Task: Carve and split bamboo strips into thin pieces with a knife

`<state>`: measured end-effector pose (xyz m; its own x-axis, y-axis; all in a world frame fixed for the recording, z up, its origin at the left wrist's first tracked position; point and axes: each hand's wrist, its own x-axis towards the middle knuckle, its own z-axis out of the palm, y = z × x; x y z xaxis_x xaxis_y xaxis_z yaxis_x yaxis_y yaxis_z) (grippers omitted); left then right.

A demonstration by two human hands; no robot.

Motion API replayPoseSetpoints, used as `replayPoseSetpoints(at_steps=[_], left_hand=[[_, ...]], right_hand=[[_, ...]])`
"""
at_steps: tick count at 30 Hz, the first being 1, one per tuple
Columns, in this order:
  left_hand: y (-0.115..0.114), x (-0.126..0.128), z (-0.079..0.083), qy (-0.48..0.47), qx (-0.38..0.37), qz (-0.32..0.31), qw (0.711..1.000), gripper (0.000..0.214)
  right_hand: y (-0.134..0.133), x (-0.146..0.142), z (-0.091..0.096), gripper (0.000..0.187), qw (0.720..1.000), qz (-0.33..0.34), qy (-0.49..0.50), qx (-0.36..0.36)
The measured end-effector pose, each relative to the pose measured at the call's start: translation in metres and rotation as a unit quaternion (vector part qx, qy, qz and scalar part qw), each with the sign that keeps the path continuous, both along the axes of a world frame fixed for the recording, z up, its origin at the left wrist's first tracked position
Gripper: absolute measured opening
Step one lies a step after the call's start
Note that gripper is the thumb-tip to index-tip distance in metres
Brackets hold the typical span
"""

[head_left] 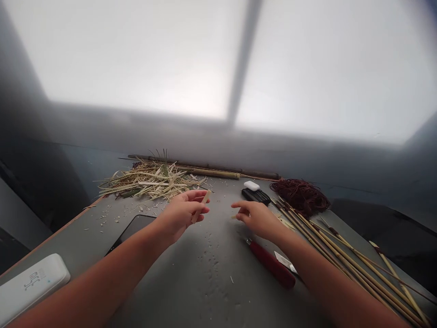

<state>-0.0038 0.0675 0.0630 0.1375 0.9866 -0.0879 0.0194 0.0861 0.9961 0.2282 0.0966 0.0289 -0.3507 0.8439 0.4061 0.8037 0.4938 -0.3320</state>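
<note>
Between the thumb and fingers of my left hand (pixel 186 212) is a short, pale, flat bamboo strip (pixel 202 206), tilted with its upper end to the right. My right hand (pixel 256 218) hovers to the right of it, index finger stretched out and the others curled. A tiny pale bit shows at its fingertips, too small to name. Below the right hand lies a tool with a dark red handle (pixel 271 264); its metal tip points up-left. Next to it a knife blade (pixel 284 261) shows, its rear part hidden by my right forearm.
A heap of pale shavings (pixel 153 180) lies at the back left, before long bamboo poles (pixel 211 173). At right are thin canes (pixel 336 253), dark red cord (pixel 302 193) and a black case (pixel 255 196) topped by a white case (pixel 251 186). A phone (pixel 131 230) and white device (pixel 34 284) lie left.
</note>
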Motion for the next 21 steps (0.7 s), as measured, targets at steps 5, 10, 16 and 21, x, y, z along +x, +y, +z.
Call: replayPoseSetpoints(at_steps=[5,10,16,21], left_hand=[[-0.001,0.002,-0.007,0.016,-0.008,-0.035,0.999,0.027],[-0.007,0.009,-0.016,0.112,0.140,-0.082,0.980,0.015],[-0.013,0.011,-0.015,0.198,0.273,-0.025,0.941,0.012],[-0.015,0.009,-0.015,0.262,0.338,-0.012,0.904,0.014]], right_hand=[[-0.005,-0.006,0.010,0.013,0.999,0.006,0.045,0.018],[-0.028,-0.028,0.029,0.018,0.989,0.100,0.106,-0.001],[-0.040,-0.039,0.030,0.009,0.985,0.076,0.129,0.085],[-0.037,-0.039,0.026,0.010,0.985,0.091,0.116,0.093]])
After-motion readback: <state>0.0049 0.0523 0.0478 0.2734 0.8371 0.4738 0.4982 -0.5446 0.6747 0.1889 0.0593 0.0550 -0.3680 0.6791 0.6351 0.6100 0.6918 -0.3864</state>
